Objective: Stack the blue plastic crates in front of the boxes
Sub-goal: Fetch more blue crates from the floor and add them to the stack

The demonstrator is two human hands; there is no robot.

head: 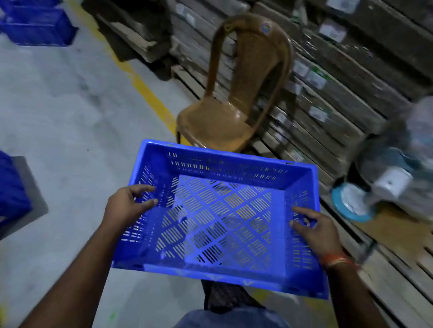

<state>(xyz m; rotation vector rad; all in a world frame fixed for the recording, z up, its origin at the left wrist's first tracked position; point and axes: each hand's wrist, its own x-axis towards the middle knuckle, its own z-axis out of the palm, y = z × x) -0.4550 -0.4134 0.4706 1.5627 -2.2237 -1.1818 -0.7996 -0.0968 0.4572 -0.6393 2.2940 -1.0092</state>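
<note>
Crate [220, 214] sits dead center of the frame, carried open side up and empty, with the left hand [126, 206] clamped over its left wall and the right hand [315, 228] over the right wall, fingers hooked inside. Looks like light, stiff slotted plastic, so I'd guess it's easy to lift, and the side rims are the obvious place to grab. More crates [34, 13] sit upper left, another at the left edge. Boxes [342, 77] upper right carry white labels, too blurry to read. Same for the sticker on the chair [237, 89].
</note>
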